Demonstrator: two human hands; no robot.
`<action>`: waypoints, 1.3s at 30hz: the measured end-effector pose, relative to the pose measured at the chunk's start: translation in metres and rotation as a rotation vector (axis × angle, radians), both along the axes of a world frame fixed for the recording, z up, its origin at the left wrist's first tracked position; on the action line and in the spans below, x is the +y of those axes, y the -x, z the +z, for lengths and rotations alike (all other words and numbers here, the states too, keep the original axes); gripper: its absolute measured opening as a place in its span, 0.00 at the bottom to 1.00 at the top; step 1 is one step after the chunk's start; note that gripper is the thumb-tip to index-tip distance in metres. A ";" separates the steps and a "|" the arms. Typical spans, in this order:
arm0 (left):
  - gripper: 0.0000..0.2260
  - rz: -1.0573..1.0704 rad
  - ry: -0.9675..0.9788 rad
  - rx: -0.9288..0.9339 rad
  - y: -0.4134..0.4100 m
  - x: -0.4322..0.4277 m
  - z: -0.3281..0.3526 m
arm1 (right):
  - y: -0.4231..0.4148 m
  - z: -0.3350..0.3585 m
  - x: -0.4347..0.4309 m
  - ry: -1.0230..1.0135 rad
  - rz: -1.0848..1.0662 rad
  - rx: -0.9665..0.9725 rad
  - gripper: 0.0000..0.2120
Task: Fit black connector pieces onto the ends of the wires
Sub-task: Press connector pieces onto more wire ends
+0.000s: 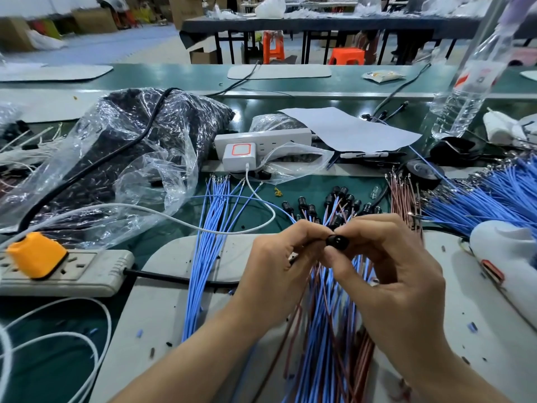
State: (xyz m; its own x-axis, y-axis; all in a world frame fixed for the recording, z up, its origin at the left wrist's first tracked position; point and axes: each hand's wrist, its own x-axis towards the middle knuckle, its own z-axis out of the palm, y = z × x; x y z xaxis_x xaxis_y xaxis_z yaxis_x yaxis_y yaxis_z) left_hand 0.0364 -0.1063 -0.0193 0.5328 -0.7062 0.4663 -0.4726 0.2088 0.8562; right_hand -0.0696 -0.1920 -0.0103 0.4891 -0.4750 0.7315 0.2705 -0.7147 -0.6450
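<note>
My right hand pinches a small black connector piece between thumb and fingers. My left hand meets it from the left, its curled fingers pinching a thin wire end at the connector. Under both hands lies a bundle of blue and brown wires, several with black connectors fitted at their far ends. A loose fan of bare blue wires lies to the left. More brown wires and blue wires are heaped on the right.
A grey power strip with an orange plug sits at the left, a white strip with a charger behind. A big plastic bag of dark parts fills the back left. A water bottle and a white tool stand right.
</note>
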 end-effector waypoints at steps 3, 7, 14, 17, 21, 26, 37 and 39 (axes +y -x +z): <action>0.09 -0.002 -0.003 0.006 -0.001 0.000 0.001 | 0.000 0.000 -0.002 0.011 -0.012 0.010 0.10; 0.10 -0.015 -0.003 0.034 -0.002 0.000 0.000 | 0.001 -0.001 -0.002 0.007 -0.007 0.028 0.09; 0.10 -0.031 0.026 0.046 -0.002 0.000 0.000 | 0.001 0.001 -0.002 -0.001 0.027 -0.009 0.08; 0.12 -0.029 0.048 0.061 -0.001 -0.001 0.001 | 0.001 0.002 -0.003 -0.004 0.039 -0.013 0.07; 0.09 -0.031 0.055 0.043 -0.001 -0.001 -0.001 | 0.000 0.002 -0.004 0.017 0.020 0.007 0.07; 0.09 -0.052 0.053 0.040 -0.001 -0.001 -0.001 | 0.001 0.001 -0.003 0.011 0.020 -0.002 0.09; 0.08 -0.047 -0.041 -0.122 -0.009 -0.003 -0.004 | 0.002 0.007 -0.009 -0.098 0.006 0.046 0.12; 0.14 -0.051 -0.018 -0.125 -0.009 -0.002 -0.002 | 0.001 0.010 -0.013 -0.004 -0.033 0.102 0.08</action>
